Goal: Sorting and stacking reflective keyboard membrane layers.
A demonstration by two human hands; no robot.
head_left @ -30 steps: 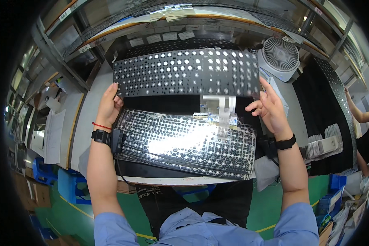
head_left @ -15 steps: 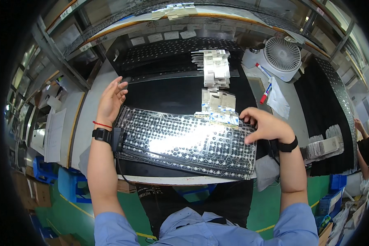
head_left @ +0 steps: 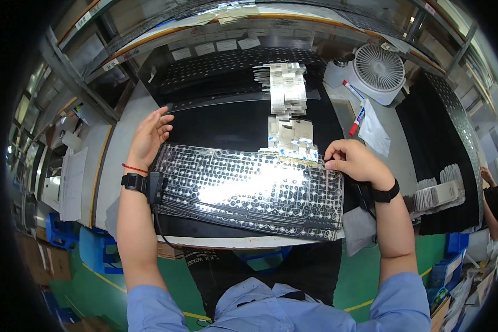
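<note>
A stack of clear flexible keyboard membrane sheets [head_left: 310, 193], printed with dark and silvery dots and traces, lies on the table in front of me. Its middle is washed out by glare. Pale tabs with blue marks [head_left: 293, 141] stick out from its far edge and overlap. At the far right corner, my right hand [head_left: 351, 160] has thumb and fingers closed on the edge of the membrane sheet; how many layers are between them is hidden. My left hand [head_left: 150, 135] is open, upright on its edge beside the far left corner, holding nothing.
More pale strips [head_left: 287, 88] are heaped further back. A white fan [head_left: 378, 69], red-capped markers [head_left: 357, 122] and a white wrapper [head_left: 374, 133] are at the right. Stacked pale strips [head_left: 438, 192] sit on black sheets far right. A shelf [head_left: 293, 21] runs overhead.
My right thumb has moved up toward the fingers and closed at the sheet's corner. The left hand holds nearly the same pose. The whole view has shifted slightly.
</note>
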